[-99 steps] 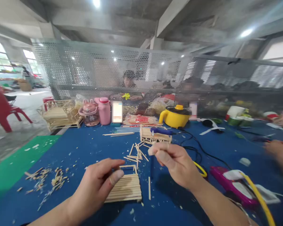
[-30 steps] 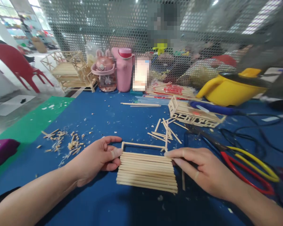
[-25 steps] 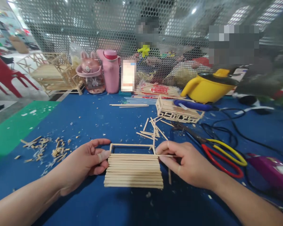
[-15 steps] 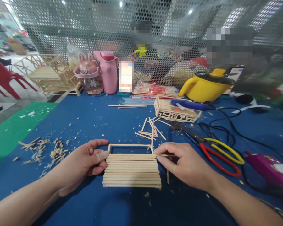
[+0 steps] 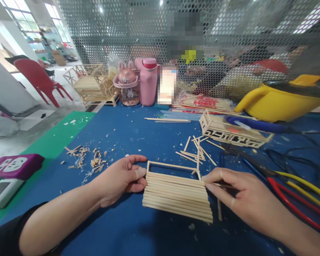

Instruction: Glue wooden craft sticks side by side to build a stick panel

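Observation:
A flat panel of glued wooden sticks (image 5: 176, 193), with an open stick frame along its far side, lies on the blue table (image 5: 128, 135). My left hand (image 5: 118, 179) steadies the panel's left edge, thumb and fingers closed against it. At the panel's right end my right hand (image 5: 245, 199) pinches a thin wooden stick (image 5: 224, 185) between thumb and fingers, pressing it against the panel's top edge. Loose sticks (image 5: 196, 151) lie just beyond the panel.
Red and yellow-handled cutters (image 5: 290, 185) lie right of my right hand. A small stick frame piece (image 5: 229, 133), a blue glue tool (image 5: 256, 124) and a yellow pot (image 5: 280, 101) sit farther back. Wood scraps (image 5: 85, 160) and a purple power strip (image 5: 14, 165) are at left. People sit behind the mesh screen (image 5: 122, 32).
My right hand came down from mid-air to the panel's right end with the thin stick. My left hand stayed on the left edge. The camera view shifted slightly.

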### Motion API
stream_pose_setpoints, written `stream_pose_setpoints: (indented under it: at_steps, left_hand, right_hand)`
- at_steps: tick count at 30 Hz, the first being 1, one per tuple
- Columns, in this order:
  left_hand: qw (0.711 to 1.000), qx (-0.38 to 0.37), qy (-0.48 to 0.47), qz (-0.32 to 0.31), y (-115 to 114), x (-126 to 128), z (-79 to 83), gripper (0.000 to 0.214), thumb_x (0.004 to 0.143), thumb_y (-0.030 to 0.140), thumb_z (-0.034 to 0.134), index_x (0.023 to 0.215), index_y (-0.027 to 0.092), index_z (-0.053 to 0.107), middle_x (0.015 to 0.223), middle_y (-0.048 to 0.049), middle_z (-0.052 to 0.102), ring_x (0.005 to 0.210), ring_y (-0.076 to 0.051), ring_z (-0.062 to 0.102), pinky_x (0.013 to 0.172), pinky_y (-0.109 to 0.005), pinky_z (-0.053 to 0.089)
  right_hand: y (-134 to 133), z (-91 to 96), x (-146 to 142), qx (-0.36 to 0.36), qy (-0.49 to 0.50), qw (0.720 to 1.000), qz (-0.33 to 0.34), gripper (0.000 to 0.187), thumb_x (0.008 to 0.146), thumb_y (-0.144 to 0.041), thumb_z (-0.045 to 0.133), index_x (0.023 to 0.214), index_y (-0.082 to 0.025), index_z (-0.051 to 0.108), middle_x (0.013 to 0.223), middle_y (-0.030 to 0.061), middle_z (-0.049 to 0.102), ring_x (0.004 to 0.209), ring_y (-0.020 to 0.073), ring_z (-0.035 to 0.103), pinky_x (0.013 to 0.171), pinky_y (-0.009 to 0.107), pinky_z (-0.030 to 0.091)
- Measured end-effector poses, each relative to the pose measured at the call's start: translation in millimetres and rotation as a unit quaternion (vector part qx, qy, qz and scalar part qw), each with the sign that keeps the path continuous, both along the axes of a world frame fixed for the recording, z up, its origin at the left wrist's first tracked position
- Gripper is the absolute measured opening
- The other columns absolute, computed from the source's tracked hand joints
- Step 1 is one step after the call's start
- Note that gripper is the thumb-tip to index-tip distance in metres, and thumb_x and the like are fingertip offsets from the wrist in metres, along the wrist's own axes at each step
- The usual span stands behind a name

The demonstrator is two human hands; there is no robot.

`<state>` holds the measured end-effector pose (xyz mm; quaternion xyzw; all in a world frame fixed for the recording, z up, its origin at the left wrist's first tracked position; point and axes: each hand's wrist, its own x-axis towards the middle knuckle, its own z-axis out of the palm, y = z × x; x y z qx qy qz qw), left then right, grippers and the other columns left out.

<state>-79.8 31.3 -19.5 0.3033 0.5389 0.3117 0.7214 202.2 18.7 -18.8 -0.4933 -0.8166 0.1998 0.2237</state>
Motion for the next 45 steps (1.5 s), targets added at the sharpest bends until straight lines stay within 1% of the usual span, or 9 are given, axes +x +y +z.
stream_pose_setpoints:
  at_steps: [8,15,30,32,35,37,39,41,45]
  left_hand:
    - [1.0,0.013,0.003,-0.006,-2.4,-1.4,-2.0,0.033,0.09,0.007,0.054,0.121,0.013,0.046,0.055,0.0049,0.058,0.044,-0.004,0.054,0.047,-0.011,0.049]
    - [0.987,0.105,0.088,-0.079,-4.1,-0.5,-9.4,0.034,0.091,0.024,0.053,0.122,0.013,0.043,0.046,0.009,0.053,0.028,-0.003,0.036,0.029,-0.01,0.027]
    - [0.98,0.13,0.135,-0.072,-11.5,3.8,-10.0,0.04,0.088,0.035,0.052,0.123,0.018,0.042,0.059,0.0063,0.053,0.041,-0.008,0.043,0.04,-0.018,0.035]
    - [0.947,0.232,0.219,-0.044,-12.4,0.9,-8.8,0.037,0.087,0.035,0.051,0.12,0.019,0.046,0.076,0.0014,0.058,0.051,-0.01,0.049,0.044,-0.022,0.04]
    - [0.8,0.468,0.375,0.024,-14.5,5.1,1.3,0.032,0.088,0.03,0.049,0.12,0.022,0.051,0.104,-0.0058,0.059,0.083,-0.018,0.058,0.07,-0.03,0.048]
    - [0.691,0.587,0.422,-0.03,-17.4,18.0,12.3,0.032,0.089,0.027,0.05,0.121,0.022,0.053,0.116,-0.0084,0.06,0.105,-0.023,0.055,0.093,-0.039,0.042]
    - [0.629,0.636,0.423,-0.146,-21.1,37.2,22.9,0.031,0.09,0.027,0.051,0.119,0.023,0.057,0.121,-0.0084,0.061,0.116,-0.027,0.051,0.109,-0.047,0.023]
    - [0.626,0.613,0.43,-0.217,-24.4,56.7,30.4,0.028,0.091,0.027,0.048,0.115,0.021,0.061,0.115,-0.0092,0.066,0.108,-0.028,0.057,0.11,-0.053,0.015]
    - [0.657,0.559,0.412,-0.294,-29.0,76.7,35.8,0.032,0.096,0.029,0.035,0.092,0.02,0.065,0.087,-0.0072,0.071,0.082,-0.024,0.065,0.081,-0.036,0.045]
  right_hand:
    - [-0.3,0.3,2.0,-0.011,-0.004,1.0,0.0,0.018,0.087,-0.032,0.055,0.074,-0.026,0.067,0.07,-0.0015,0.069,0.06,0.0145,0.064,0.053,0.024,0.05]
    - [0.5,1.8,-0.6,-0.003,-0.001,1.0,0.005,0.016,0.086,-0.028,0.056,0.074,-0.026,0.066,0.068,-0.0025,0.068,0.058,0.013,0.062,0.052,0.023,0.048]
    - [-4.4,0.5,1.2,0.007,0.019,1.0,0.008,0.014,0.086,-0.02,0.055,0.077,-0.023,0.065,0.073,-0.0025,0.069,0.065,0.0108,0.063,0.059,0.021,0.048]
    - [-3.6,3.0,2.9,0.037,0.017,0.999,0.008,0.013,0.087,-0.02,0.055,0.079,-0.023,0.065,0.074,-0.002,0.068,0.067,0.0112,0.063,0.061,0.021,0.048]
    - [-4.9,10.7,3.2,0.106,0.014,0.994,-0.003,0.01,0.087,-0.02,0.056,0.081,-0.023,0.064,0.075,-0.001,0.068,0.069,0.0126,0.063,0.064,0.023,0.048]
    - [-8.8,17.1,0.1,0.148,0.016,0.989,0.01,0.01,0.088,-0.019,0.055,0.083,-0.022,0.063,0.075,0.0,0.067,0.07,0.0134,0.063,0.066,0.025,0.049]
    - [-14.7,22.6,-5.3,0.186,0.018,0.982,0.04,0.01,0.088,-0.017,0.054,0.086,-0.021,0.062,0.076,0.0014,0.067,0.072,0.0145,0.063,0.068,0.027,0.05]
    - [-21.2,26.1,-10.9,0.223,0.017,0.973,0.064,0.011,0.089,-0.015,0.052,0.089,-0.021,0.061,0.077,0.0029,0.067,0.074,0.0158,0.062,0.069,0.029,0.05]
    - [-32.5,26.4,-15.8,0.261,0.004,0.962,0.084,0.013,0.089,-0.013,0.051,0.094,-0.019,0.061,0.081,0.0056,0.067,0.076,0.0178,0.061,0.069,0.031,0.05]
